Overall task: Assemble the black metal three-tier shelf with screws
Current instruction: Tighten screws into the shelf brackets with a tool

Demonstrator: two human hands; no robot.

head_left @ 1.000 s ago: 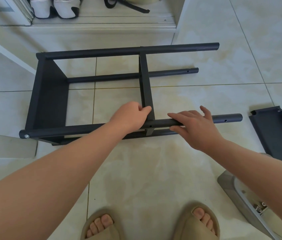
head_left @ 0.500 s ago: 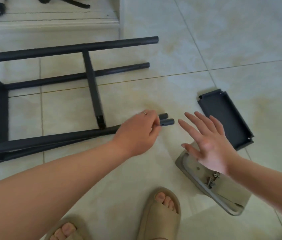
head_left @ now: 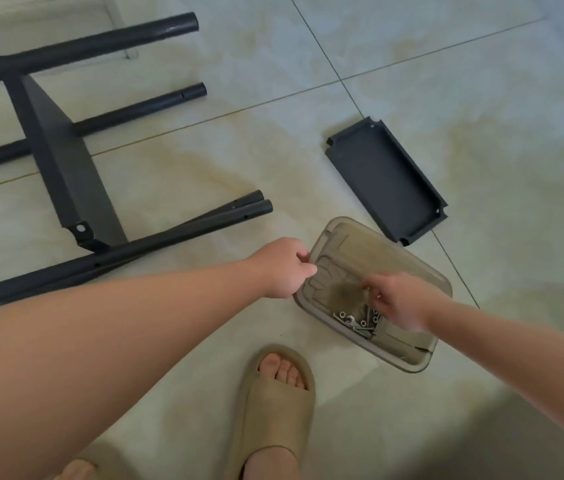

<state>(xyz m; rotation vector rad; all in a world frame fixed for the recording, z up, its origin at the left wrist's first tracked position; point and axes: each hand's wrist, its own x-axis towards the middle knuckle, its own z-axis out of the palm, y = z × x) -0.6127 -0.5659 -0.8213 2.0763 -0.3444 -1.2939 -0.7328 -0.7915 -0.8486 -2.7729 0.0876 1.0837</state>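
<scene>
The black shelf frame (head_left: 65, 161) lies on its side on the tiled floor at the left, one panel fixed between its poles, and the near pole (head_left: 169, 233) ends by my left hand. A loose black shelf panel (head_left: 384, 178) lies flat to the right. Below it sits a grey translucent tray (head_left: 394, 362) holding several silver screws (head_left: 356, 320) and washers. My left hand (head_left: 284, 268) is curled at the tray's left rim and grips it. My right hand (head_left: 398, 299) is blurred and reaches into the tray, fingers down over the screws; whether it holds one is hidden.
My feet in beige sandals (head_left: 273, 403) stand just below the tray. Pale floor tiles spread around the parts, with a wide stretch at the right and top right. A doorway threshold shows at the top left.
Both hands left the frame's near pole. The view swung right. My left hand moved to the tray's rim and my right hand dropped into the tray among the screws.
</scene>
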